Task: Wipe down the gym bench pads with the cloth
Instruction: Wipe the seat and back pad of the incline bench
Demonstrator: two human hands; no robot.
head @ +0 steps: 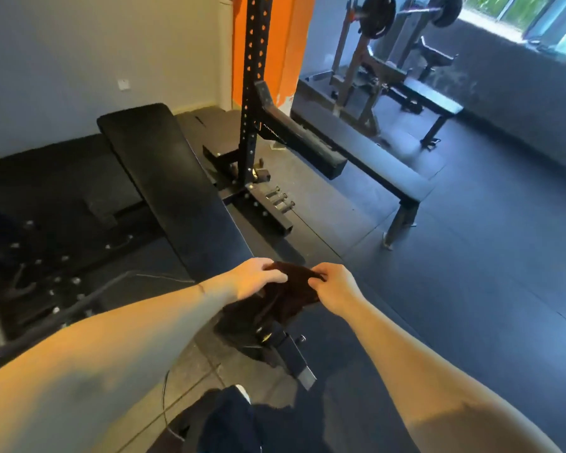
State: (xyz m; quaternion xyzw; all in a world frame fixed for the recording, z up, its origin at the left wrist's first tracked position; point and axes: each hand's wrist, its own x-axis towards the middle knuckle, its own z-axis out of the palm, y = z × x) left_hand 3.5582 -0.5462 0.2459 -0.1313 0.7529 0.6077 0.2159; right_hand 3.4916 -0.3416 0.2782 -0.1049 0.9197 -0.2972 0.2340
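**Head view: cloth (290,294) held in both hands at the near end of the bench pad (164,171)**

The left hand (257,277) has its fingers curled over the top edge of the dark cloth. The right hand (335,286) pinches the opposite corner between thumb and fingertips. Both hands grasp it, and it hangs bunched below and between the fingers, not yet spread flat.

The long black pad starts just beyond the left fingers and runs away from them, up and to the left, so its long axis points away from the person. The left hand lies nearer the pad's centre line. The right hand sits just off its right edge, over the floor side. What lies straight under the cloth is hidden, so I cannot tell if the cloth touches the pad.

The wiping looks not yet begun. The coming stroke would likely go forward from the fingers along that axis, with the cloth pressed flat first. A rack upright (252,93) stands to the right of that line, beyond the right fingers, well apart from them.
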